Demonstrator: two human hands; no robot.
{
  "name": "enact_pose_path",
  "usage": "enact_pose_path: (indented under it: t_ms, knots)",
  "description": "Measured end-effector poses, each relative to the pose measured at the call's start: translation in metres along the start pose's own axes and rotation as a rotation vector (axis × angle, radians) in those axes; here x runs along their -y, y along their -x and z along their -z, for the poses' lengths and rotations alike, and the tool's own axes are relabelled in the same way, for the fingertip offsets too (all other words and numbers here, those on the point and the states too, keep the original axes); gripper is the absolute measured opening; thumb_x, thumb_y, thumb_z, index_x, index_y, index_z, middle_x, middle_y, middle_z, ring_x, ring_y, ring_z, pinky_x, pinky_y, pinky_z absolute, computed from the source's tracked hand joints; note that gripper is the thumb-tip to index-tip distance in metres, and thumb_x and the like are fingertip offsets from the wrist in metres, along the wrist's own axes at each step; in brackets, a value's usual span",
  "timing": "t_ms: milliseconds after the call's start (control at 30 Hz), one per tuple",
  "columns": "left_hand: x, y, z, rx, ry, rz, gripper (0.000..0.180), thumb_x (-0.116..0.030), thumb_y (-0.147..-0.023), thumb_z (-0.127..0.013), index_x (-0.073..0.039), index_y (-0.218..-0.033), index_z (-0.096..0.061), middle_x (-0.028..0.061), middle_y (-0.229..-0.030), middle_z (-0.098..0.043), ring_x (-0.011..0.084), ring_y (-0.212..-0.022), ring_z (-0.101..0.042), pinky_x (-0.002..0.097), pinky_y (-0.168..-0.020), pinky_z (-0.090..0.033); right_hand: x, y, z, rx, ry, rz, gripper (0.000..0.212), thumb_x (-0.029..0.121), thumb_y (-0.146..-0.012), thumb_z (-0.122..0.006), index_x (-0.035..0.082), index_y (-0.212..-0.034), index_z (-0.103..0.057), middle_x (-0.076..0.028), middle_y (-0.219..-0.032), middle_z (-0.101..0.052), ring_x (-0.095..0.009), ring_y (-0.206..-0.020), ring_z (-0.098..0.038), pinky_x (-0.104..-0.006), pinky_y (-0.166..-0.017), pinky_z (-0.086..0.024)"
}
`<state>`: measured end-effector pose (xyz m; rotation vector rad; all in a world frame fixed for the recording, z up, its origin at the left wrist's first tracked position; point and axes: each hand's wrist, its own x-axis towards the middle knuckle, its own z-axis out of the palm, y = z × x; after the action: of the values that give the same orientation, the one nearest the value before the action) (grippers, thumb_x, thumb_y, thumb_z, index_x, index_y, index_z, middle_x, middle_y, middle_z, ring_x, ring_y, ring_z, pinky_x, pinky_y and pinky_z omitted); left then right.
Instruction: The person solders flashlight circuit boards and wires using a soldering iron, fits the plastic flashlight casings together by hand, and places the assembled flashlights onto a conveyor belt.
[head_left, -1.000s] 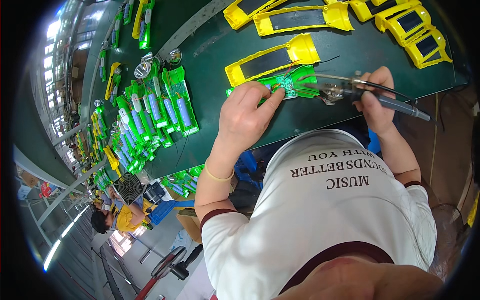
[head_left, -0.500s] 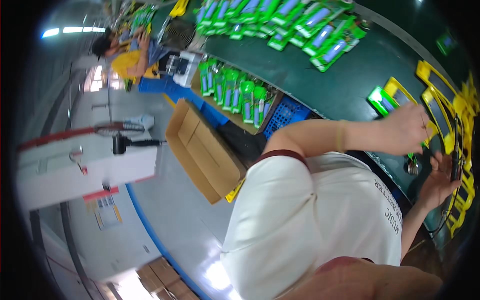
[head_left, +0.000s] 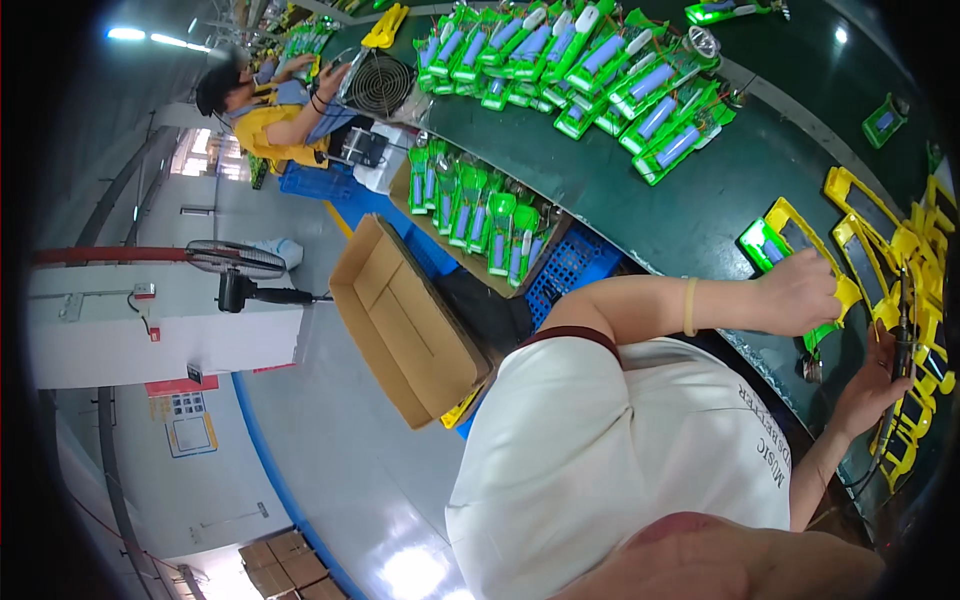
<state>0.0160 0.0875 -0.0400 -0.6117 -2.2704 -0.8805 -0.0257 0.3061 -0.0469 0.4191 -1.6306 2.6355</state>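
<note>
My left hand (head_left: 800, 292) is closed over a green plastic housing (head_left: 762, 243) on the dark green table, with a yellow frame (head_left: 800, 228) beside it. What its fingers pinch is hidden. Below that hand the housing's lower end shows, with a small lamp head (head_left: 812, 367) by it. My right hand (head_left: 868, 385) grips a slim black corded soldering iron (head_left: 903, 335), its tip pointing away from me. More yellow frames with dark panels (head_left: 868, 205) lie in a heap around the iron, at the table's right side.
Many green housings with purple cells (head_left: 655, 115) are piled on the far table (head_left: 560, 150). A carton of similar housings (head_left: 470, 210), an empty-looking cardboard box (head_left: 405, 320) and a blue crate (head_left: 575, 265) stand to the left. Beyond are a black fan (head_left: 378, 85) and a co-worker in yellow (head_left: 275, 130).
My left hand has dropped slightly and stays closed near the yellow frame. My right hand's fingers, more spread before, now sit closer around the soldering iron. The view has shifted a little.
</note>
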Motion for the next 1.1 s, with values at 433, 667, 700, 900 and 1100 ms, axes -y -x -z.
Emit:
enact_pose_path:
  t_ms: [433,667,700,900,1100]
  knots:
    - [0.024,-0.011,0.034,0.281,0.161,0.129,0.006,-0.006,-0.078,-0.055,-0.003,-0.082,-0.058,0.0114,-0.084,-0.057,0.0292,-0.082,-0.054,0.0373,-0.072,-0.043,0.001,0.029,-0.031,-0.030,0.079,-0.144,0.040,0.042,-0.094,-0.032,0.011,-0.118,-0.035,-0.018,-0.103,-0.055,-0.031,-0.093,-0.059,-0.0392,-0.076,-0.049]
    - [0.015,-0.026,0.037,0.452,0.103,0.188,0.008,-0.011,-0.073,-0.065,-0.008,-0.081,-0.064,0.0073,-0.074,-0.063,0.0243,-0.071,-0.058,0.0338,-0.064,-0.047,0.014,0.048,-0.019,-0.214,0.066,-0.036,0.026,0.025,-0.086,-0.056,0.006,-0.097,-0.042,-0.004,-0.073,-0.047,-0.007,-0.055,-0.043,-0.0185,-0.047,-0.034]
    - [0.015,-0.028,0.038,0.465,0.112,0.200,0.009,-0.011,-0.073,-0.065,-0.008,-0.081,-0.065,0.0069,-0.074,-0.063,0.0240,-0.071,-0.059,0.0334,-0.064,-0.047,0.016,0.049,-0.022,-0.242,0.034,-0.038,0.024,0.020,-0.083,-0.059,0.006,-0.092,-0.042,-0.003,-0.072,-0.047,-0.006,-0.053,-0.040,-0.0181,-0.045,-0.033]
    - [0.011,-0.039,0.037,0.556,0.059,0.180,0.007,-0.009,-0.073,-0.064,-0.007,-0.080,-0.065,0.0073,-0.075,-0.063,0.0223,-0.069,-0.059,0.0319,-0.062,-0.048,0.020,0.046,-0.023,-0.134,0.180,-0.067,0.022,0.015,-0.082,-0.061,0.007,-0.084,-0.040,-0.002,-0.073,-0.048,-0.006,-0.058,-0.043,-0.0196,-0.053,-0.037]
    - [0.006,-0.042,0.033,0.570,0.104,0.277,0.004,-0.009,-0.072,-0.062,-0.008,-0.075,-0.064,0.0055,-0.073,-0.062,0.0231,-0.070,-0.058,0.0341,-0.060,-0.047,0.016,0.046,-0.020,-0.111,0.371,-0.122,0.021,0.014,-0.079,-0.063,0.005,-0.080,-0.043,-0.001,-0.073,-0.048,-0.006,-0.066,-0.042,-0.0211,-0.059,-0.036]
